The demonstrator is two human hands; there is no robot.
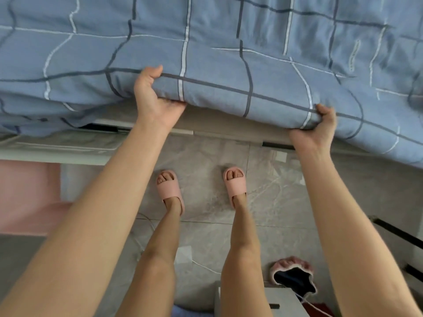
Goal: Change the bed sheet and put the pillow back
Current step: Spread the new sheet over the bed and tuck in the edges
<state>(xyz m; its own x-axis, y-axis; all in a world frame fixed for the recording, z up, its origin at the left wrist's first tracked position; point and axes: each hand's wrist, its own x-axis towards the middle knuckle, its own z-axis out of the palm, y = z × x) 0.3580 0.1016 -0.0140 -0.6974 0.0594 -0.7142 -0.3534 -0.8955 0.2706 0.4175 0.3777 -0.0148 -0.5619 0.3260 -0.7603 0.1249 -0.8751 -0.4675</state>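
The blue checked bed sheet [229, 65] lay spread over the bed, and its near edge stood a little above the pale bed frame [229, 125]. The cloth seemed soft and light, though thick at the folded edge. I judged it would sag between two holds, so it was best taken at the hem, with the hands well apart. The left hand [151, 97] and the right hand [320, 128] held it so: each thumb lay on top and the fingers [170, 105] curled under, pinching the edge between them.
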